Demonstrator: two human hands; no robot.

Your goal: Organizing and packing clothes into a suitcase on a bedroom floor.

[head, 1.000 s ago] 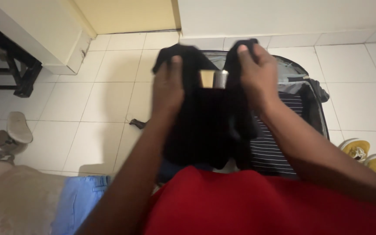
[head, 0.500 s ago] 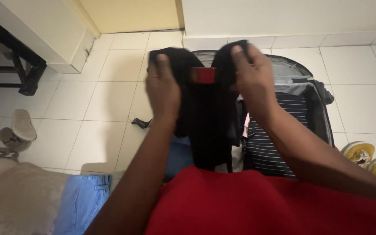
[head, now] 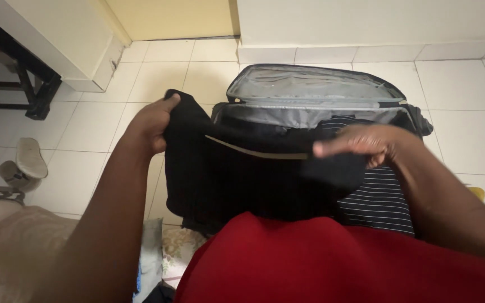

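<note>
Black garment (head: 242, 179) is hanging spread between my two hands, right in front of the open suitcase (head: 310, 90) and covering its near half. I am pinching its top corner in my left hand (head: 150, 123), fingers clenched on the cloth, to the left of the suitcase. My right hand (head: 366, 145) is lying over the other top edge with the fingers stretched out flat; it is blurred, so I cannot tell whether it is really gripping or only pressing the fabric.

What I am worrying about: if that right hand is only resting, the cloth could slide off it and the whole piece would swing down from my left, bunching up instead of lying flat. The lower hem is hanging out of my sight behind my red shirt (head: 332, 264), so it could be dragging over the suitcase rim or catching on the striped clothing (head: 380, 202) packed at the suitcase's right side.

The suitcase is lying on a floor of pale tiles (head: 102, 129), its grey-lined lid propped against the white wall behind it. Far to the left of the suitcase a sandal (head: 31, 158) is lying on the tiles, and beyond it a dark furniture frame (head: 35, 90) is standing.
</note>
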